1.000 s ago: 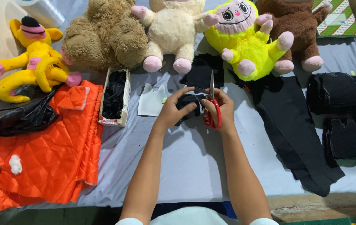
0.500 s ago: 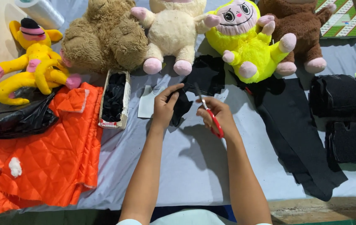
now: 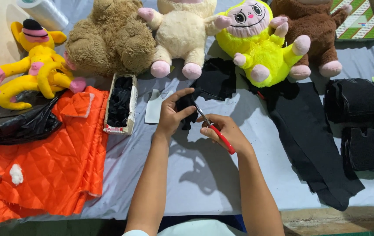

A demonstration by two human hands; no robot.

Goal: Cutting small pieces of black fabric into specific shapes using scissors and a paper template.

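An orange quilted cloth (image 3: 42, 166) lies spread far to the left of the small cardboard box (image 3: 120, 105), with a black plastic bag (image 3: 18, 124) on its upper edge and a yellow plush toy (image 3: 31, 65) above that. The box itself holds dark fabric bits. Just right of the box lies a white paper template (image 3: 154, 107). Further right of the box, the left hand (image 3: 171, 116) pinches a small black fabric piece (image 3: 188, 111), thumb and fingers clamped on it, holding it above the grey table cover (image 3: 195, 175). Touching that piece, the right hand (image 3: 224, 131) is closed around red-handled scissors (image 3: 215, 129), whose blades point up-left into the fabric. Behind the box and to its right sit a brown plush bear (image 3: 108, 39), a cream plush (image 3: 182, 35), a bright yellow plush (image 3: 257, 41) and a dark brown plush (image 3: 311, 35). Far right of the box, a long black cloth (image 3: 309, 140) stretches down the table, with stacks of cut black pieces (image 3: 362, 122) beyond it.
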